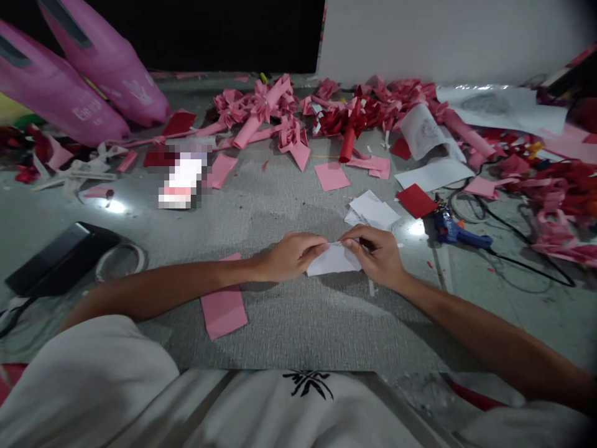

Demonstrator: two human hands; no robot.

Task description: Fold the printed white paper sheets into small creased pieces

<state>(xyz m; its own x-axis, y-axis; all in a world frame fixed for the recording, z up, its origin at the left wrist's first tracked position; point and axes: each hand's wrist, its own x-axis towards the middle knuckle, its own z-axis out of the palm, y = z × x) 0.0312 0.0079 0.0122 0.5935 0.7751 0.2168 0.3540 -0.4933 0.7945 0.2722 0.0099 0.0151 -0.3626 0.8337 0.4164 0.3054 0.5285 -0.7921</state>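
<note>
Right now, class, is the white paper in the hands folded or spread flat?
Folded, apparently: the white paper shows a slanted, pointed outline, with its top edge pinched by the left hand and right hand.

The one view comes from the person's head, above and behind the grip where the left hand point(291, 256) and right hand point(381, 256) pinch the white paper point(332, 262), and faces forward and down, so the grip sits near the frame's middle. It is close (the white shirt point(261, 407) fills the bottom edge, on the near side of the grip), yet wide enough to take in the glue gun point(454, 232) right of the grip and the wall point(443, 37) well beyond it.
</note>
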